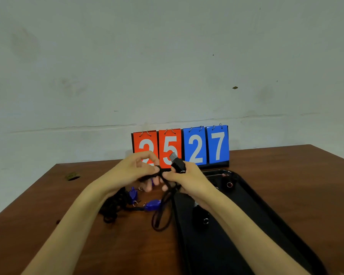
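Both hands are raised above the brown table [286, 175], close together. My right hand [189, 177] grips a black whistle [178, 163] that points up and away. My left hand [135, 169] pinches the whistle's black cord [163, 211] just left of it. The cord hangs down in a loop to the table. Two blue whistles [152, 205] with small metal rings lie on the table below my hands, beside a heap of black cords [113, 207].
A black tray [256, 205] lies on the right under my right forearm, holding black whistles [201, 217] with metal rings. A flip scoreboard [195, 147] reading 2 5 2 7 stands at the table's far edge against the wall.
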### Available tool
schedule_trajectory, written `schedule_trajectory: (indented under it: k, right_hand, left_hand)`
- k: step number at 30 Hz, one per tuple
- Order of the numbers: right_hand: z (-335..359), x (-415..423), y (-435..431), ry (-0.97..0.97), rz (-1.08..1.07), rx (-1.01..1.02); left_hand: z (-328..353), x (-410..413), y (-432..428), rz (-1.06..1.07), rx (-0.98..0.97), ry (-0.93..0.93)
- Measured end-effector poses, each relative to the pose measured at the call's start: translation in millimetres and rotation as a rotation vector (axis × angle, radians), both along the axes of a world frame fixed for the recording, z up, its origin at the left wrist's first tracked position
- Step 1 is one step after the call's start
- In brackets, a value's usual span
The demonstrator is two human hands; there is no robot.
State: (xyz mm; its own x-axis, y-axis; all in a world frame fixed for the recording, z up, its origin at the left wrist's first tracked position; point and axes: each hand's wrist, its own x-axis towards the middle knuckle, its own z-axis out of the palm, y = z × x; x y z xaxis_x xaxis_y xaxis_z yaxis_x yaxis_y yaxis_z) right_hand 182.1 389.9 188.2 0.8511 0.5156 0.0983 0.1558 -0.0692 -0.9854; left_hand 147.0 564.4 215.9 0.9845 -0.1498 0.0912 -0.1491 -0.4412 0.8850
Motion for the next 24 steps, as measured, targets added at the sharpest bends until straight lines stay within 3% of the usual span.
schedule_trajectory:
  k: [2, 3, 8, 11, 15, 18, 21, 22, 24]
  right_hand:
    - [-2, 2, -2, 0.044, 0.028, -0.004]
    - [-1, 3, -2, 0.051, 0.03, -0.018]
    - [10, 3, -3, 0.058, 0.019, 0.069]
    - [14, 7, -1, -0.13, -0.074, -0.09]
    - [16, 16, -9, -0.197, -0.133, -0.22]
    - [17, 20, -16, -0.322, -0.201, -0.291]
    - [15, 20, -14, -0.41, -0.243, -0.325]
    - [14, 20, -14, -0.421, -0.247, -0.324]
    - [15, 21, -15, -0.425, -0.255, -0.317]
  left_hand:
    - [-5, 3, 4, 0.113, -0.012, -0.08]
    - [-7, 6, 6, 0.138, -0.11, -0.084]
    - [-13, 15, 6, 0.101, -0.845, 0.093]
    - [-18, 19, -5, 0.165, -1.108, 0.308]
    - [-21, 24, -7, 0.349, -0.762, 0.179]
    - [-16, 16, 1, 0.082, -0.935, 0.379]
    - [-15, 7, 0, -0.226, -0.842, 0.403]
    - [-15, 9, -1, -0.23, -0.794, 0.365]
    - [-12, 12, -5, -0.042, -0.722, 0.224]
